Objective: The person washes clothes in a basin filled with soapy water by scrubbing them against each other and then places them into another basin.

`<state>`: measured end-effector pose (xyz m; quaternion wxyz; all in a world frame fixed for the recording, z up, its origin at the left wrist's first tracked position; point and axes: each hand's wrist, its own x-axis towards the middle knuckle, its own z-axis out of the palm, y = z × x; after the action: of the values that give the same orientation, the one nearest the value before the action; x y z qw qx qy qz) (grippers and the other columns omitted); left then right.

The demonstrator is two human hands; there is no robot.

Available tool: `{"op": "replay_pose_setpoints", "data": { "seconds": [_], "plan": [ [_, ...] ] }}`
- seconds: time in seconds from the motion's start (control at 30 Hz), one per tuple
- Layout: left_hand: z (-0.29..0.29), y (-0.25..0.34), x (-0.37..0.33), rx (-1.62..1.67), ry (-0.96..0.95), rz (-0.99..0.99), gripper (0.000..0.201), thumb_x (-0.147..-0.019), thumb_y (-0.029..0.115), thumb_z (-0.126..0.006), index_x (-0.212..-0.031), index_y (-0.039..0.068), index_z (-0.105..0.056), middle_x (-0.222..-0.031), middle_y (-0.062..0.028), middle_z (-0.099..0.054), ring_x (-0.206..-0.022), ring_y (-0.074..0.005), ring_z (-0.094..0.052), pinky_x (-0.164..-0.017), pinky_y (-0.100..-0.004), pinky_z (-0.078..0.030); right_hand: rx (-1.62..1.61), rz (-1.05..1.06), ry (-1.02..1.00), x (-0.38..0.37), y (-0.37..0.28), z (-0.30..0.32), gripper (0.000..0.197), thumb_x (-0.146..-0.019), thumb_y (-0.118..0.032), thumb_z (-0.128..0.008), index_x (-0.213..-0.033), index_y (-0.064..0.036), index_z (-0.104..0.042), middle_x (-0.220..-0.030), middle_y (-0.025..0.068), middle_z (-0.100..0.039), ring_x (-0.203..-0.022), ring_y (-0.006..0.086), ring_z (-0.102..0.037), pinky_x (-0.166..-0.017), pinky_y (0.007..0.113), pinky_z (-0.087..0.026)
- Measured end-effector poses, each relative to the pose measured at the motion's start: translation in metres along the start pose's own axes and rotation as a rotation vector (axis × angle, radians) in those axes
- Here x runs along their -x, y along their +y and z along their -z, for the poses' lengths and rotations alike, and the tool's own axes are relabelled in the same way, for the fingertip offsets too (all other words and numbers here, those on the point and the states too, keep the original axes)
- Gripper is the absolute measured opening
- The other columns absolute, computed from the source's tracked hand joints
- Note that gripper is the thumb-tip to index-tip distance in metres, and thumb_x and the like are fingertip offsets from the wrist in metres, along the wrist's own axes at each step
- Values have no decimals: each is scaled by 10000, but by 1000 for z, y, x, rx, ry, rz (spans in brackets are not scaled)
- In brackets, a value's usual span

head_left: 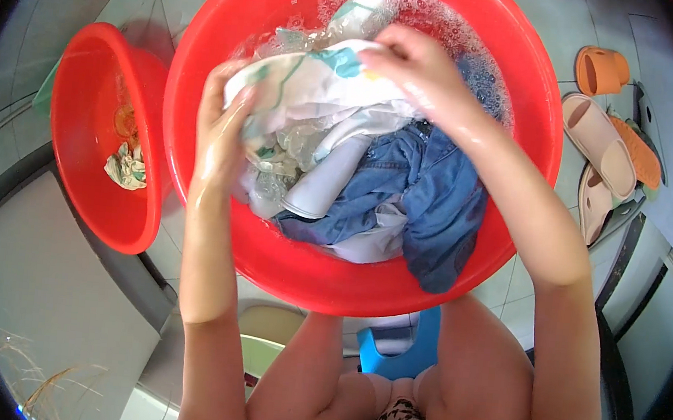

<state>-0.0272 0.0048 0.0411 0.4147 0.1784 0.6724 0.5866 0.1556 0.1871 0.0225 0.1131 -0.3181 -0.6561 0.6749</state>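
Note:
A large red basin [192, 77] in front of me holds soapy water and wet laundry. Above the water I stretch a white cloth with green and yellow print [315, 88] between both hands. My left hand [225, 112] grips its left end, fingers closed on the fabric. My right hand [417, 65] pinches its upper right edge. Below the cloth lie blue denim clothing [445, 207], draping over the near rim, and a smooth white piece [327, 181], rolled or tube-like. Suds [471, 42] gather along the far right inside the basin.
At the left a smaller red basin [76, 163] contains a small patterned cloth [126, 168]. Slippers, orange [601, 71] and pale pink [610, 146], lie on the tiled floor at the right. A blue plastic stool [400, 355] shows between my legs. Grey panels flank the lower left.

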Motion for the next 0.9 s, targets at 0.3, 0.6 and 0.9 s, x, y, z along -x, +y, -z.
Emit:
{"op": "replay_pose_setpoints", "data": {
  "seconds": [0.3,0.6,0.9],
  "plan": [
    [-56,-64,-32,-769,208,127,385,-872,232,-636,-1215,77,-560,-1016,-188,-652,-949,-274,-620,-843,-353,-467,567,-62,183,-16,88,-49,357,-869,-372,-585,-1007,-45,-614,-976,189,-654,-909,357,-623,-776,442,-473],
    [-49,-58,-26,-940,-56,79,564,-754,68,-662,-1295,96,-506,-1187,-224,-539,-1151,-357,-502,-977,-409,-405,859,136,-60,-2,62,-54,249,-851,-279,-621,-999,-82,-585,-970,167,-619,-928,369,-591,-788,437,-472],
    [-11,16,29,-381,-340,-18,141,-750,-4,-665,-881,14,-614,-1015,-84,-618,-911,-197,-582,-814,-331,-459,556,155,-342,24,-35,-16,262,-773,-269,-692,-916,-67,-609,-796,160,-612,-835,346,-606,-713,412,-463]
  ]
}}
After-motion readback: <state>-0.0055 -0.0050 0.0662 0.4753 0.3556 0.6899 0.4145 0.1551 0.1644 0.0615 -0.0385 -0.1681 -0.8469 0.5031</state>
